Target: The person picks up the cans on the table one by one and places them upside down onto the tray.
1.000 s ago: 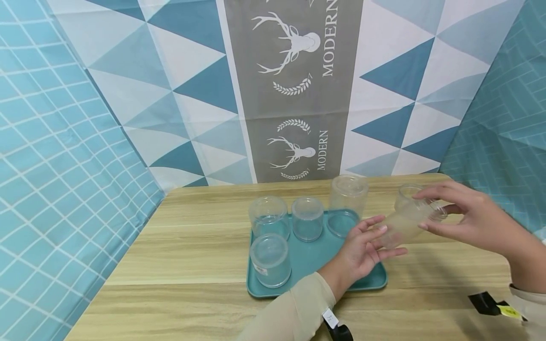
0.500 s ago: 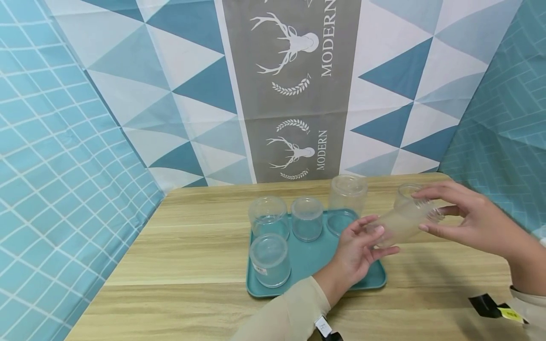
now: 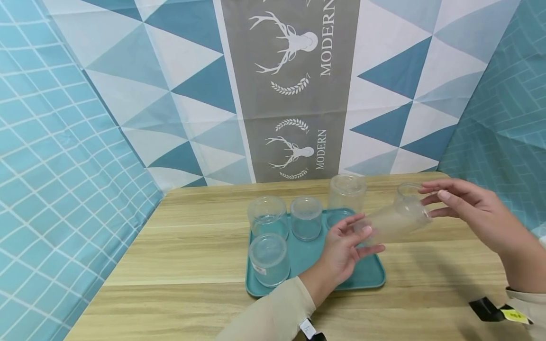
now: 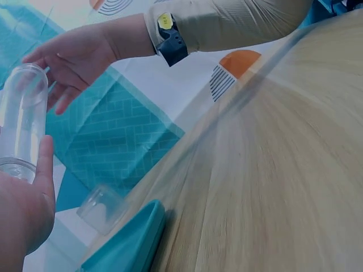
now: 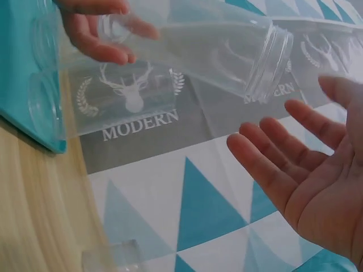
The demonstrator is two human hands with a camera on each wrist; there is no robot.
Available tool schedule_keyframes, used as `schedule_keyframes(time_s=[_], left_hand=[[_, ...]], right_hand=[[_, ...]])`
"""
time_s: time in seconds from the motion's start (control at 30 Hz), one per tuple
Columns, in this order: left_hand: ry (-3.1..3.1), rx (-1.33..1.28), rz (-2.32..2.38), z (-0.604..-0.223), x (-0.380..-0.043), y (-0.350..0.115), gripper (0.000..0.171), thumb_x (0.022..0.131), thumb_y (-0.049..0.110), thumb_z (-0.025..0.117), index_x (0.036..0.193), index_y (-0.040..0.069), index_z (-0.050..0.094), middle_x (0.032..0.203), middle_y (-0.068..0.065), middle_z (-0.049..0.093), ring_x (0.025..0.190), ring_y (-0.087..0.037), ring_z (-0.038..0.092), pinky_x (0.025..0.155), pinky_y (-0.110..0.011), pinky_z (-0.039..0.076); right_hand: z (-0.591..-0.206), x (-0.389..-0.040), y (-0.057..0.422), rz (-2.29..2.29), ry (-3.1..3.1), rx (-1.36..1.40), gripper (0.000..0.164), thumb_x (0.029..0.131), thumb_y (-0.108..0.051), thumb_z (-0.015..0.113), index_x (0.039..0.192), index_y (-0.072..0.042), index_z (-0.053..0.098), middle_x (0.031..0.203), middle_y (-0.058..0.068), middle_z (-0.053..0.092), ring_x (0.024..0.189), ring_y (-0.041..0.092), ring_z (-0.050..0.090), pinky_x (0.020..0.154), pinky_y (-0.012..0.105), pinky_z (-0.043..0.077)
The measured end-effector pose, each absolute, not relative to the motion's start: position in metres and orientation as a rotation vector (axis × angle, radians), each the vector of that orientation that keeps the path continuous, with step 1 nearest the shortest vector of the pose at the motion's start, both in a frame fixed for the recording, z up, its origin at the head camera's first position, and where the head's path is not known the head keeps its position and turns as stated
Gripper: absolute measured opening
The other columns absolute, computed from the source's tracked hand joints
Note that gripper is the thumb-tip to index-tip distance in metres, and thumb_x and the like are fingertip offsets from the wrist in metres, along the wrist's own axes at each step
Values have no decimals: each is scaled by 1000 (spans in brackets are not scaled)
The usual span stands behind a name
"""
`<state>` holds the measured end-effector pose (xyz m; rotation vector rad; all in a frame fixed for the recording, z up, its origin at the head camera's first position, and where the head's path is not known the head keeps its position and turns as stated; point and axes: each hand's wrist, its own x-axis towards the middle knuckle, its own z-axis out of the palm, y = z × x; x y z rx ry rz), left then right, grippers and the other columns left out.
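Note:
A clear, tall jar with a threaded mouth is held tilted above the right side of the teal tray. My left hand grips it round the base end, its thumb and fingers on either side. The threaded mouth points toward my right hand. In the right wrist view that hand is open, its spread fingers apart from the jar. The left wrist view also shows a gap between the right hand and the jar's upper end.
Several clear jars stand upside down on the tray, one at front left, others along the back, including a tall one. A smaller clear jar stands on the wooden table at back right. Patterned cloth hangs behind.
My left hand has moved left and slightly down with the jar. My right hand has let go of the threaded mouth and its fingers have opened away from it.

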<state>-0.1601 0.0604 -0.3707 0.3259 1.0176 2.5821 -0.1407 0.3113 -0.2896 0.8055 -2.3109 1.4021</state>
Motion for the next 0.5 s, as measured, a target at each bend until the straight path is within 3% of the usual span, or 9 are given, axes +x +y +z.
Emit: schedule_keyframes(time_s=[0.17, 0.5], left_hand=[[1061, 343, 2561, -372, -159, 51, 35, 88, -9, 61, 121, 1, 62, 111, -8, 61, 99, -22, 65, 76, -48, 58], [1159, 372, 2559, -372, -150, 39, 42, 85, -11, 64, 126, -7, 57, 121, -15, 57, 101, -26, 63, 74, -45, 59]], right_hand=[[-298, -147, 310, 1593, -2248, 804, 31, 103, 4, 35, 130, 10, 50, 127, 6, 57, 104, 12, 64, 79, 23, 55], [-317, -156, 308, 1584, -2391, 677, 33, 105, -5, 38, 133, -8, 55, 124, -6, 57, 99, 6, 62, 76, 21, 56]])
